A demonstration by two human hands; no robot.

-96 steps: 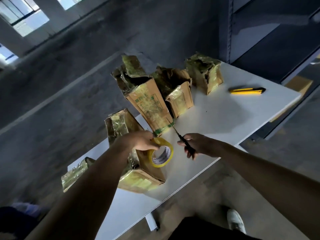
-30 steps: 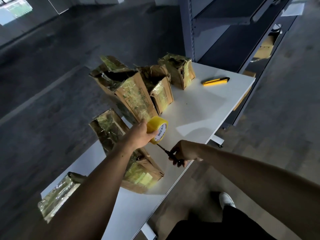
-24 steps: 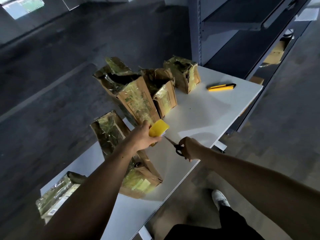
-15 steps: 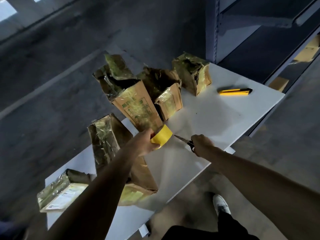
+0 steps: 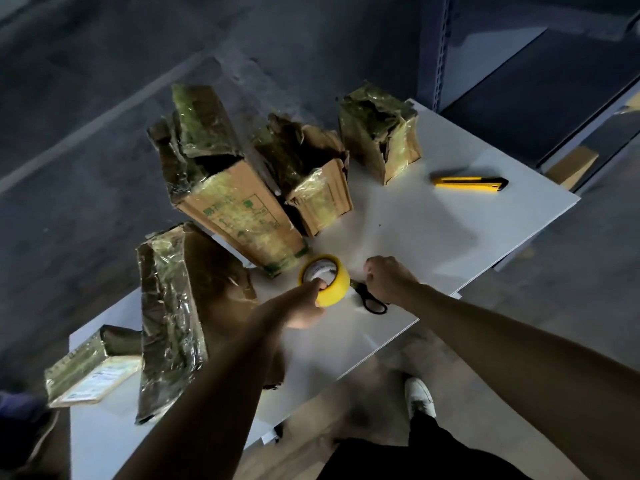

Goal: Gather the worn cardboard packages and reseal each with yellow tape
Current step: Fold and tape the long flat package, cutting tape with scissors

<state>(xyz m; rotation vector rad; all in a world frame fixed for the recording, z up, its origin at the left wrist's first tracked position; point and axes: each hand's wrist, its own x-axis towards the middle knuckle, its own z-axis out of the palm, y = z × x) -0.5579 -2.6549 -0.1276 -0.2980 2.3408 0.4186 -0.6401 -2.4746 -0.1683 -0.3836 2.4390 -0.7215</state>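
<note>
Several worn cardboard packages wrapped in old crinkled tape stand on the white table (image 5: 433, 230): a tall one (image 5: 235, 209), a torn open one (image 5: 311, 188), a far one (image 5: 381, 133), a near tall one (image 5: 169, 306), and a flat one (image 5: 90, 372) at the left end. My left hand (image 5: 304, 306) grips the yellow tape roll (image 5: 327, 277) just above the table, with fingers through its core. My right hand (image 5: 388, 277) is curled beside the roll. Black scissors (image 5: 372, 301) lie under it with their handle loops showing at my wrist. Whether the fingers still hold them is hidden.
A yellow utility knife (image 5: 469, 183) lies at the table's far right. Grey metal shelving (image 5: 519, 81) stands behind the table's far end. My shoe (image 5: 419, 396) is on the floor by the near edge.
My left hand turned the tape roll so that its core faces up and lowered it toward the table. My right hand came in beside it, and the scissors now lie flat with their handles exposed.
</note>
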